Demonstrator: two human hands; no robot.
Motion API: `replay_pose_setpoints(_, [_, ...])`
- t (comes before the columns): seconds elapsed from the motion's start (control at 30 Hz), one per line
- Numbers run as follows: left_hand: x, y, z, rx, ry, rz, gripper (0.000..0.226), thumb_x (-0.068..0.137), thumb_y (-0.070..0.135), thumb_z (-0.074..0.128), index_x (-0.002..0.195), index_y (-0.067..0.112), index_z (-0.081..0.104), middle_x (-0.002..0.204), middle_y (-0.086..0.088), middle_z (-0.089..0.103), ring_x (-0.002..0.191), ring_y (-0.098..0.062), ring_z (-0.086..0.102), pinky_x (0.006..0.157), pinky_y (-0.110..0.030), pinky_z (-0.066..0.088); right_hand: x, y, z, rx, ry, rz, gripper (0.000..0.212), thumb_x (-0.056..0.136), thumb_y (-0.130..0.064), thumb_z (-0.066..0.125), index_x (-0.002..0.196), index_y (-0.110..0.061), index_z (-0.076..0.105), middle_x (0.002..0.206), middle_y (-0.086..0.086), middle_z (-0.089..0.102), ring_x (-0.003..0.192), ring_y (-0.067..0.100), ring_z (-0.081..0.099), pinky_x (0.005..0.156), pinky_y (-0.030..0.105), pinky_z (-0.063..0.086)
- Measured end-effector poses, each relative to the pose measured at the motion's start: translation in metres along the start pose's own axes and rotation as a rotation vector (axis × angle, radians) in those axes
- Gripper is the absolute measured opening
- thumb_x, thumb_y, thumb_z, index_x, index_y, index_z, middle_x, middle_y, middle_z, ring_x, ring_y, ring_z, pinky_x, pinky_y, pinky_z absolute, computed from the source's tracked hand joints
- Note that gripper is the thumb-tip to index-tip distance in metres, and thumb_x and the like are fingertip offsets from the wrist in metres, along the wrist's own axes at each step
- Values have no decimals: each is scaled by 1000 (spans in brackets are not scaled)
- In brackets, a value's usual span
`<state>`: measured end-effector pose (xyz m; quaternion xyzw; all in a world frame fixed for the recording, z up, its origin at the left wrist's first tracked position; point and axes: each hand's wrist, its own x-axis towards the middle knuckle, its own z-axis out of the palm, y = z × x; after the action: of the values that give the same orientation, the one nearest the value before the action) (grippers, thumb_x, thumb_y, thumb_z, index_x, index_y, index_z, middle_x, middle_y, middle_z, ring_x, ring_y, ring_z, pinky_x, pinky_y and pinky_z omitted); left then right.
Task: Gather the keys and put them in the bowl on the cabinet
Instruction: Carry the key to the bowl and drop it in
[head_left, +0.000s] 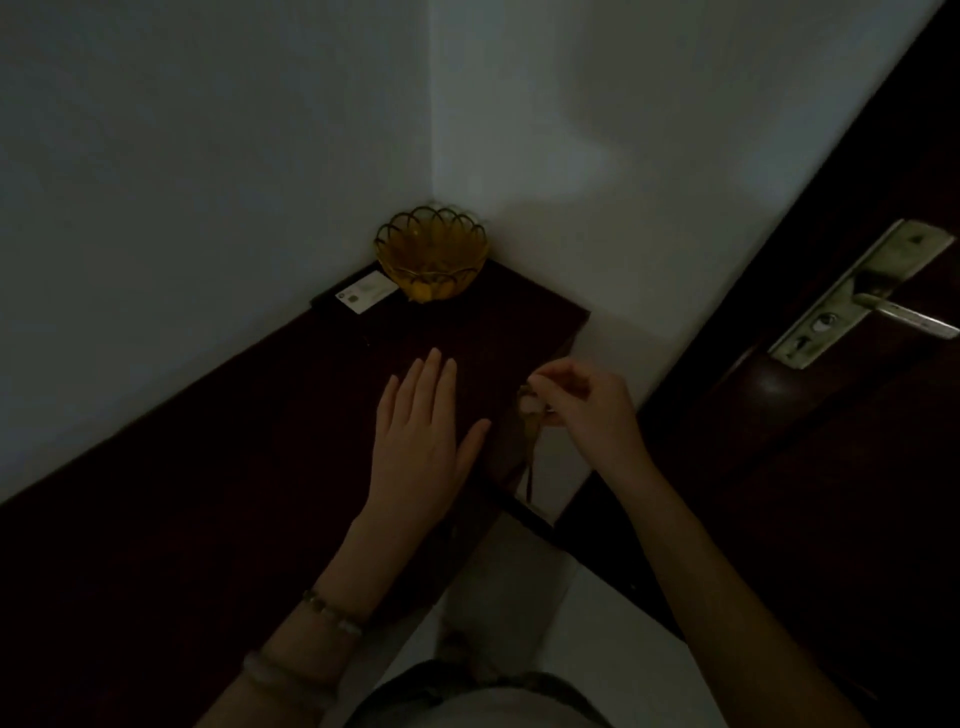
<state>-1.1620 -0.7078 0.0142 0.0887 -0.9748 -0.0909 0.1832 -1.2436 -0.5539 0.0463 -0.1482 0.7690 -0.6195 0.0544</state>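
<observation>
The scene is dim. An amber glass bowl (432, 255) with a scalloped rim stands in the far corner of the dark wooden cabinet top (218, 467). My left hand (423, 431) lies flat on the cabinet with its fingers spread and nothing in it. My right hand (582, 400) is at the cabinet's right edge, its fingers pinched on a small bunch of keys (530, 402). A thin cord or strap hangs down from the bunch over the edge. Individual keys are too dark to make out.
A white card (366, 293) lies on a dark flat item just left of the bowl. White walls meet in the corner behind it. A dark wooden door (831, 441) with a metal lever handle (904, 317) stands at the right. Pale floor shows below the cabinet edge.
</observation>
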Motion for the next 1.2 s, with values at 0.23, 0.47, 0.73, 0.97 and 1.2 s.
replay_pose_setpoints(0.23, [38,-12,3,7,13,-57,65,90,46,43,139,4,32,146,-19,35,135,-31,31,111,-44,18,51,5,11,40,-71,-5,21,83,-12,65,72,-30,66,75,-6,67,70,3,66,55,17,53])
replay_pose_setpoints(0.47, [73,-21,13,59,58,-166,65,90,44,47,138,2,34,145,-20,36,133,-32,35,111,-45,20,108,14,23,63,-200,34,17,84,-13,65,74,-28,68,80,-1,68,77,11,68,63,29,59])
replay_pose_setpoints(0.73, [124,-16,35,124,75,-323,64,90,45,43,137,3,37,144,-17,40,132,-30,36,111,-44,21,206,6,25,147,-309,0,8,83,-6,64,79,-13,67,82,9,68,80,18,69,64,27,59])
replay_pose_setpoints(0.97, [167,-13,55,175,87,-475,64,91,47,38,138,4,35,143,-17,40,133,-30,35,112,-42,17,298,1,40,205,-347,-33,15,81,-3,65,79,-19,65,81,7,69,79,19,70,70,28,58])
replay_pose_setpoints(1.2, [174,-7,70,185,95,-575,63,92,46,39,139,5,33,146,-16,37,135,-28,32,113,-43,20,338,25,73,-42,-431,-127,11,77,-11,69,75,-21,65,76,-4,65,77,11,64,71,17,49])
